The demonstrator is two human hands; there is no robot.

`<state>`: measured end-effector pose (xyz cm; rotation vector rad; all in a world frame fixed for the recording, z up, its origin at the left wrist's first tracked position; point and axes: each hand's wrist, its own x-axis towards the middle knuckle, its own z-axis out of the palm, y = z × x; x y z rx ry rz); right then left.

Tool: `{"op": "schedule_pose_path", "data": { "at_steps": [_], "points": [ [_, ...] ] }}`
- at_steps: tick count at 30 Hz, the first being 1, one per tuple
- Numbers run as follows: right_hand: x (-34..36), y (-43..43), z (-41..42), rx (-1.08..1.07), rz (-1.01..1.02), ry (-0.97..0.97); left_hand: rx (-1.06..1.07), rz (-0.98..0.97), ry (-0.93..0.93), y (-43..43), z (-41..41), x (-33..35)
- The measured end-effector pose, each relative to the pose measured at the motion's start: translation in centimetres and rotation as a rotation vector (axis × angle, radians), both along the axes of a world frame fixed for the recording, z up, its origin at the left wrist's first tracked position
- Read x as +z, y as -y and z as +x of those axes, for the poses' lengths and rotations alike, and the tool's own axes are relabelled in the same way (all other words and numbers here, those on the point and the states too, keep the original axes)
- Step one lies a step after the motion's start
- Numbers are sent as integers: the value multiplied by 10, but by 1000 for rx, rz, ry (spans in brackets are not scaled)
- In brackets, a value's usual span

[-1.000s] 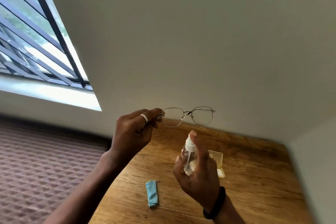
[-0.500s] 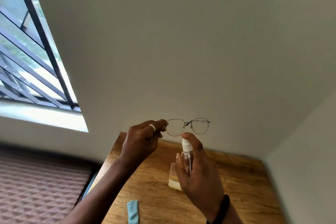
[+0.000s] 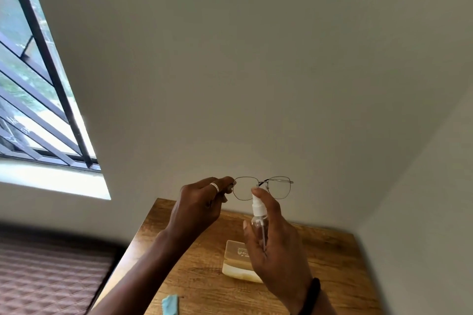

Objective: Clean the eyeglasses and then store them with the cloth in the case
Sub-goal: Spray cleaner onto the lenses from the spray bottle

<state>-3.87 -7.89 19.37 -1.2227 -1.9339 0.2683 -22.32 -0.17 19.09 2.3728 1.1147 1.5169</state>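
Some of the cloth (image 3: pixel 171 305) off-frame, case (image 3: pixel 235 262) partly behind right hand (image 3: pixel 280 250).

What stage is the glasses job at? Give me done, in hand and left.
Done: little. The eyeglasses are out and held up, pinched at one end by the left hand.
In hand: the right hand holds the spray bottle just below the lenses, forefinger on its top.
Left: wiping with the blue cloth, which lies untouched on the table, then putting glasses and cloth into the case.
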Motion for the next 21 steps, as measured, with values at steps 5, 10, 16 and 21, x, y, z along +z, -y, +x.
{"op": "schedule_pose_path", "data": {
  "at_steps": [5, 10, 16, 21],
  "points": [
    [14, 11, 7, 209, -287, -419, -2, -1, -30, 2, 3, 0],
    [18, 13, 14, 225, -307, -646, 2, -5, -36, 2, 3, -2],
    [21, 11, 38, 692, -527, -1254, -4, 13, -2, 6, 0, -2],
    [19, 6, 40, 765, -543, -1260, 0, 30, 11, 9, 3, 4]
  ]
}}
